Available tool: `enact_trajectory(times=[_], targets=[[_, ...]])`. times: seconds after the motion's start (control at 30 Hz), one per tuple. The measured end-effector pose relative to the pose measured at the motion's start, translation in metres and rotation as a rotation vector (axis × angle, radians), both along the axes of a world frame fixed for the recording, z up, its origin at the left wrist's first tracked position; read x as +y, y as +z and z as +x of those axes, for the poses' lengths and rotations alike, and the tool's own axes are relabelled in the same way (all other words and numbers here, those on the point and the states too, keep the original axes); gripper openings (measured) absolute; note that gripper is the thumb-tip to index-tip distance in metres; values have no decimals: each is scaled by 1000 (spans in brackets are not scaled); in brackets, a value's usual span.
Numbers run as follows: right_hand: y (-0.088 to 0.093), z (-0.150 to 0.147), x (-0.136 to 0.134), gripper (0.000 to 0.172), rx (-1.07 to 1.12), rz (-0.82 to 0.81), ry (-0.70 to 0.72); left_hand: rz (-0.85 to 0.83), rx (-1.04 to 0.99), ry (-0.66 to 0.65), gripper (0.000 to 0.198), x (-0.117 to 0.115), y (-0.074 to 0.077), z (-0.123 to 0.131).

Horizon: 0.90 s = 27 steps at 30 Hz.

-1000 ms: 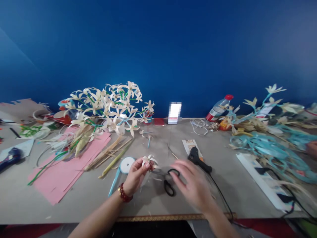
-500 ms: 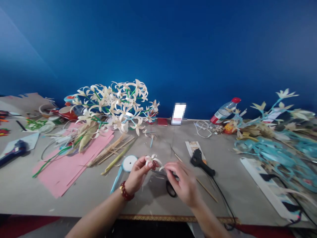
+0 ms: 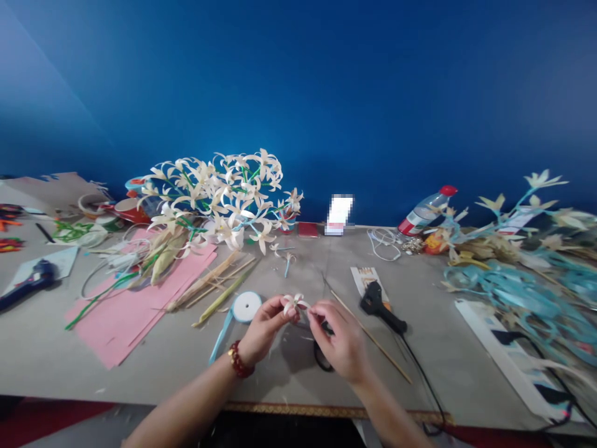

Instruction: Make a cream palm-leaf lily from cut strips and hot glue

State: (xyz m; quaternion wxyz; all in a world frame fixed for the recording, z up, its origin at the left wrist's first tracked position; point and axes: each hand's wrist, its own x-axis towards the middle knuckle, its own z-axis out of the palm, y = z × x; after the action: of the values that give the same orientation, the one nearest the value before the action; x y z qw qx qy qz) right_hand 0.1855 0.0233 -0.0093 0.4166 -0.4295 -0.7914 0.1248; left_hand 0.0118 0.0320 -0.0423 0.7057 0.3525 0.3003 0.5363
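Note:
Between my two hands, above the grey table, is a small white flower point(image 3: 295, 303) with curved petals. My left hand point(image 3: 267, 325), a red bead bracelet at its wrist, pinches the flower's base from the left. The fingertips of my right hand point(image 3: 341, 339) are closed on a petal at the flower's right side. Black-handled scissors point(image 3: 323, 358) lie partly hidden under my right hand. Just left of my left hand is a roll of light blue ribbon point(image 3: 247, 307), its loose end trailing toward the front.
White flowers point(image 3: 228, 205) stand at the back left, behind pink paper point(image 3: 140, 311). A thin stick point(image 3: 377, 342), a black glue gun point(image 3: 380, 305) and its cable lie right of my hands. Farther right are a power strip point(image 3: 508, 354), blue ribbon point(image 3: 508, 292) and a bottle point(image 3: 426, 211).
My right hand has come closer to my left hand, and the gap at the petal has narrowed. The flower has shifted slightly right in view and looks turned.

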Motion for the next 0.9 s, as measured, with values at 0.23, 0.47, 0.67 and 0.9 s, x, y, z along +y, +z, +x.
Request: enact_trajectory(times=[0.23,0.47,0.67,0.9], targets=[[-5,-5,1,12,30,8,1,-149,-132,-154,20,0,-2,0],[-4,-4,-1,11,86,-18,55,-203,-213,-179,15,2,-5,-3],[-6,-9,2,6,352,-275,151,-192,-259,-183,16,4,-5,-4],[-16,-12,7,5,647,-520,306,-177,-253,-242,18,2,-6,-5]])
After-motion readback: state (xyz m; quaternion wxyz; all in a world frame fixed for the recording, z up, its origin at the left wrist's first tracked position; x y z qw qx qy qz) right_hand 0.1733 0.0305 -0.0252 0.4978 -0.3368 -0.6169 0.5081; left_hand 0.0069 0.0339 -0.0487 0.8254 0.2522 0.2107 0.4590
